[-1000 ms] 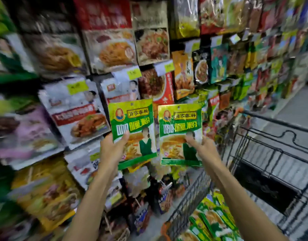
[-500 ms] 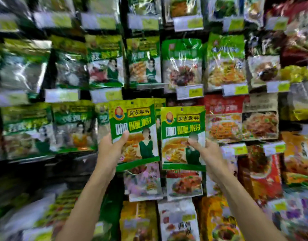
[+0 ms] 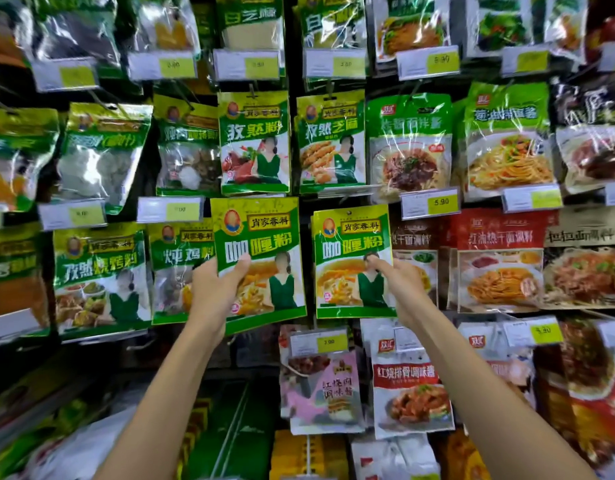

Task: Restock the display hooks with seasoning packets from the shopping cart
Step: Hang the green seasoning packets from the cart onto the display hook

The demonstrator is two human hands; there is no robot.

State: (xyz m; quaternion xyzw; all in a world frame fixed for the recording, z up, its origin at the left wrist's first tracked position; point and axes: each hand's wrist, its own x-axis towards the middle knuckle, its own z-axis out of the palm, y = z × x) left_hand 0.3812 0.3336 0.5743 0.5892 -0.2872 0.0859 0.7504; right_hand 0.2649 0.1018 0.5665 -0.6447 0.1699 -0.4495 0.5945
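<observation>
Hanging food packets (image 3: pixel 408 147) and price tags (image 3: pixel 430 202) crowd the background. The left hand (image 3: pixel 212 289), fingers clasped round its left edge, holds one green seasoning packet (image 3: pixel 261 237) up before them; the right hand (image 3: pixel 399 285) pinches a second, matching packet (image 3: pixel 351 244) just beside it, with a narrow gap between the two.

- The left curry packet (image 3: pixel 257 237) reads "肖家香料" in a yellow box, with "咖喱粉" in large letters below.
- The right curry packet (image 3: pixel 351 244) bears the same two lines.
- On the row above, a green packet (image 3: pixel 254 143) reads "孜然粉", and its neighbour (image 3: pixel 330 140) reads "孜然芝麻".
- A price tag (image 3: pixel 429 202) reads "5.90", and a lower tag (image 3: pixel 318 341) reads "3.00".
- A red packet (image 3: pixel 500 258) reads "红油热干面调料".
- A red-and-white packet (image 3: pixel 410 393) carries "双汇" and "红烧排骨调味酱".
</observation>
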